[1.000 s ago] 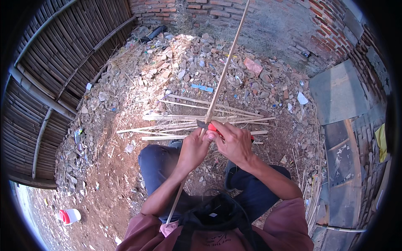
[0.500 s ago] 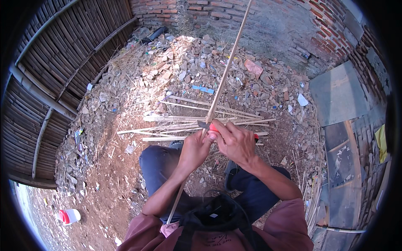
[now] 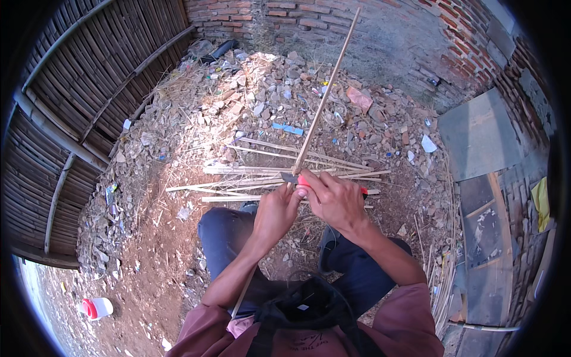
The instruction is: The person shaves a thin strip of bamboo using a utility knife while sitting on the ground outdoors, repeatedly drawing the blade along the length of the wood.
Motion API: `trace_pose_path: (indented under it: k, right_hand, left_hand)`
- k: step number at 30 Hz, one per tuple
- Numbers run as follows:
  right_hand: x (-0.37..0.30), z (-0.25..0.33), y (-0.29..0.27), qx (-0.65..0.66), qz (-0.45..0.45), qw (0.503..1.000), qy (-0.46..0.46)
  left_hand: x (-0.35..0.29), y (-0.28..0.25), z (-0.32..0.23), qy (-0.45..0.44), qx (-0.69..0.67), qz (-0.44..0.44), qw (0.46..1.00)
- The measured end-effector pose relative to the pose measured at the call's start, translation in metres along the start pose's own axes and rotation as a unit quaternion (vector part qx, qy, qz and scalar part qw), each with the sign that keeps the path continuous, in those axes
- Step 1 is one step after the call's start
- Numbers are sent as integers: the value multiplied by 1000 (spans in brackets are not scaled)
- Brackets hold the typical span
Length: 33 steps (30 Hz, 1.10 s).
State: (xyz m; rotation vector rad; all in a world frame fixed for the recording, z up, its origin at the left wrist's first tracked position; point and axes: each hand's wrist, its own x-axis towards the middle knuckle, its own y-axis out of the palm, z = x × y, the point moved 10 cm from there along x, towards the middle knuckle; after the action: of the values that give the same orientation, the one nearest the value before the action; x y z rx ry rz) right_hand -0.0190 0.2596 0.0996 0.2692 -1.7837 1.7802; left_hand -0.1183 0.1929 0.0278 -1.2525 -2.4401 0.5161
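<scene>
Brick wall [image 3: 380,41], rubble [image 3: 267,110], stick [image 3: 328,89], knife [image 3: 303,180]

Rubble lies before the wall. The stick slants up and away, above pale strips [image 3: 232,170] on the near side of the rubble. The left hand [image 3: 275,211] grasps the stick; the right hand [image 3: 338,199] is clenched around the knife, its blade [image 3: 288,177] across the stick.

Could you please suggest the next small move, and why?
Perhaps the left hand should gently draw back the long, thin, pale wooden strip it grips, since the right hand holds the red-handled knife with its grey blade across the strip.
</scene>
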Motion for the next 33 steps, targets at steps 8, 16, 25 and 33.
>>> trace_pose_path:
  k: [8,16,25,33]
  right_hand:
    - [-5,2,0,1,-19,1000,10]
    - [19,-4,-38,-35,-81,996,15]
    - [7,-49,-17,145,-39,986,77]
    - [-1,-32,8,227,30,973,27]
  left_hand:
    - [-1,-6,-7,16,-42,-16,999]
    - [-4,22,10,-48,6,40,998]
    - [0,14,27,-74,-202,45,975]
    - [-5,17,22,-75,-262,127,954]
